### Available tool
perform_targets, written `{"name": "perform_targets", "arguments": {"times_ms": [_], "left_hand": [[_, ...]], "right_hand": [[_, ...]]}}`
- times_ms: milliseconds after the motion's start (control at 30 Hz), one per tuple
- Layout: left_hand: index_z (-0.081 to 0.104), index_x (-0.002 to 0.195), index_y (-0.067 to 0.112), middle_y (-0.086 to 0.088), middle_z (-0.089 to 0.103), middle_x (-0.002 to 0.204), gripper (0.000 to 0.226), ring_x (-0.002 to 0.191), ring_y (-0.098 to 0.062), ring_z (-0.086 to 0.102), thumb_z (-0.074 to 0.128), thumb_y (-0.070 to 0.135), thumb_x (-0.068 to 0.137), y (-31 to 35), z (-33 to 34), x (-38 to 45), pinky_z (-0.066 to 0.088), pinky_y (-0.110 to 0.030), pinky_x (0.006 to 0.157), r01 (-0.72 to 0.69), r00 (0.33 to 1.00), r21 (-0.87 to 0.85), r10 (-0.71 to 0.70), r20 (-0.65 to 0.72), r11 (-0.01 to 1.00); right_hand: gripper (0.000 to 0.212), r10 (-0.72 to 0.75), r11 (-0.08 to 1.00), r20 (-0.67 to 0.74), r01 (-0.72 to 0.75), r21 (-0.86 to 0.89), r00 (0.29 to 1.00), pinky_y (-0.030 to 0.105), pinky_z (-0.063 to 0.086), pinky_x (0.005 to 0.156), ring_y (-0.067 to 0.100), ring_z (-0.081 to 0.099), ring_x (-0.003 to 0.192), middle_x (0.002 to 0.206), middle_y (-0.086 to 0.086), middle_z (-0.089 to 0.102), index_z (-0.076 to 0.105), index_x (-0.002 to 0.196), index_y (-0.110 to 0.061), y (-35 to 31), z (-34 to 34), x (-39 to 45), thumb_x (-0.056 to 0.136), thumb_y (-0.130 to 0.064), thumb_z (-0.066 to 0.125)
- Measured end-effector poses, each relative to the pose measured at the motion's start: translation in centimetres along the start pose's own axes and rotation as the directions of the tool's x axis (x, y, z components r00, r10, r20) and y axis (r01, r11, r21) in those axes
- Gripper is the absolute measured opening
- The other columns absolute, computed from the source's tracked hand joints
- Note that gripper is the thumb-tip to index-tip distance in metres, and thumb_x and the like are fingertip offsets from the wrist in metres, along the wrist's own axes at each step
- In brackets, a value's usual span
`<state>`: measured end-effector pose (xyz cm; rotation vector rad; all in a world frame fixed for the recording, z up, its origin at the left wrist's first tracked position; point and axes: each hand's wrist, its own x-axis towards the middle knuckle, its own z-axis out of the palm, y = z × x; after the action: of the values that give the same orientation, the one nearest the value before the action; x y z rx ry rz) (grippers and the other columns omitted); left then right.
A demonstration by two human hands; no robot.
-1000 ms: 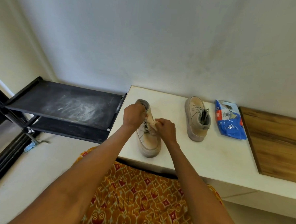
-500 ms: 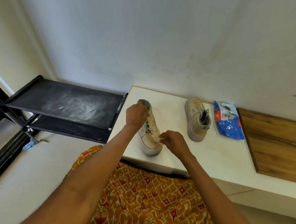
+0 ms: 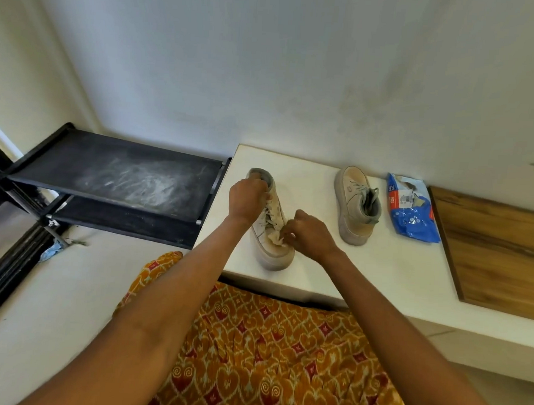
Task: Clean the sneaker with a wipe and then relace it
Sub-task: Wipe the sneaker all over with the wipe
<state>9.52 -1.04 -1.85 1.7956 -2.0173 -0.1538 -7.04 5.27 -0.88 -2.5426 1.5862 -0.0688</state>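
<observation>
You stand at a white ledge (image 3: 389, 270) that runs along the wall. A wooden board (image 3: 498, 251) lies on its right part. To the left of the ledge, a black rack (image 3: 115, 182) with a dusty, whitish-smeared top shelf stands against the wall. Your orange patterned garment (image 3: 267, 351) fills the near edge of the view, between your forearms.

The sneaker (image 3: 272, 224) you are cleaning sits near the ledge's left end, toe pointing toward you and heel toward the wall, laces threaded loosely. A second sneaker (image 3: 355, 204) stands to its right, well apart, with its toe pointing away from you. Just beside that one, farther right, lies a blue pack of wipes (image 3: 412, 210), its top torn open.

Your left hand (image 3: 247, 198) grips the sneaker at the heel collar, fingers curled over the rim. Your right hand (image 3: 309, 235) has its fingers bunched together, pinching a crumpled wipe (image 3: 277, 239) and pressing it against the right side of the sneaker's toe area.
</observation>
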Motion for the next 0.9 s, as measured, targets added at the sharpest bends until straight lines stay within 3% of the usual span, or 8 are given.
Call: {"name": "perform_targets", "arguments": {"times_ms": [100,200,300,433,567,633,767,900], "left_hand": [[0.067,0.099,0.01,-0.004,0.069,0.093,0.022,0.075,-0.025,0.065,0.058,0.028,0.09,-0.1,0.2,-0.2,0.049,-0.03,0.06,0.002,1.0,0.009,-0.002,-0.007,1.0],[0.066,0.101,0.01,-0.005,0.068,0.096,0.022,0.075,-0.027,0.065,0.055,0.027,0.091,-0.4,0.3,-0.4,0.048,-0.03,0.06,-0.02,1.0,0.009,0.02,-0.015,1.0],[0.068,0.1,0.009,-0.006,0.067,0.102,0.022,0.078,-0.028,0.065,0.055,0.025,0.091,-0.3,0.1,-0.4,0.051,-0.034,0.065,-0.031,1.0,0.002,0.031,-0.003,1.0],[0.07,0.098,0.01,-0.005,0.065,0.107,0.021,0.08,-0.03,0.065,0.058,0.025,0.09,-0.3,0.0,-0.2,0.05,-0.033,0.064,-0.033,0.999,-0.02,0.033,-0.012,0.999],[0.068,0.099,0.011,-0.003,0.069,0.097,0.019,0.076,-0.028,0.065,0.059,0.025,0.089,-1.1,0.6,0.0,0.049,-0.03,0.061,-0.006,1.0,0.0,0.006,-0.015,1.0],[0.068,0.098,0.013,-0.002,0.069,0.097,0.019,0.074,-0.027,0.065,0.06,0.026,0.088,-1.4,0.8,0.1,0.051,-0.03,0.062,-0.003,1.0,-0.024,0.003,-0.016,1.0],[0.068,0.098,0.012,-0.001,0.069,0.098,0.022,0.074,-0.026,0.065,0.06,0.029,0.088,-1.2,0.5,0.0,0.052,-0.031,0.064,-0.018,1.0,-0.027,0.018,-0.011,0.999],[0.071,0.089,0.012,-0.001,0.067,0.102,0.019,0.076,-0.028,0.064,0.061,0.027,0.088,-0.9,0.0,0.0,0.039,-0.028,0.058,-0.02,1.0,-0.027,0.02,0.001,0.999]], "right_hand": [[0.014,0.081,0.996,-0.06,-0.084,-0.041,0.995,0.027,0.037,0.055,0.026,0.059,0.073,0.073,0.005,0.068,0.077,0.082,-0.022,-2.2,0.4,1.2,0.07,-0.017,0.079],[0.021,0.097,0.995,-0.101,-0.093,0.046,0.99,0.031,0.046,0.07,0.028,0.058,0.089,0.098,0.011,0.062,0.072,0.105,-0.02,-2.7,1.2,0.2,0.085,-0.021,0.064],[0.02,-0.025,0.999,0.017,0.024,0.021,1.0,0.026,0.034,0.065,0.023,0.053,0.093,0.099,0.006,0.064,0.072,0.103,-0.024,-0.8,0.8,-0.9,0.085,-0.024,0.063],[0.019,-0.038,0.997,-0.041,0.035,-0.066,0.998,0.029,0.029,0.066,0.023,0.052,0.091,0.096,0.004,0.071,0.073,0.1,-0.023,-1.3,0.8,0.9,0.087,-0.022,0.059],[0.021,0.162,0.969,-0.121,-0.134,0.21,0.979,0.027,0.039,0.07,0.027,0.056,0.092,0.101,0.01,0.064,0.071,0.105,-0.02,-4.4,2.0,0.6,0.088,-0.022,0.058],[0.02,0.047,0.965,-0.066,-0.028,0.26,0.997,0.024,0.04,0.07,0.025,0.055,0.095,0.103,0.009,0.062,0.071,0.105,-0.02,-4.3,2.2,-0.9,0.088,-0.022,0.061],[0.018,-0.09,0.975,0.019,0.085,0.204,0.996,0.021,0.033,0.066,0.021,0.054,0.097,0.102,0.004,0.066,0.072,0.103,-0.026,-2.2,1.4,-1.3,0.089,-0.025,0.061],[0.022,0.049,0.993,-0.042,-0.044,0.108,0.998,0.026,0.04,0.069,0.027,0.058,0.092,0.103,0.009,0.061,0.07,0.106,-0.027,-3.0,1.2,1.0,0.089,-0.028,0.055]]}}
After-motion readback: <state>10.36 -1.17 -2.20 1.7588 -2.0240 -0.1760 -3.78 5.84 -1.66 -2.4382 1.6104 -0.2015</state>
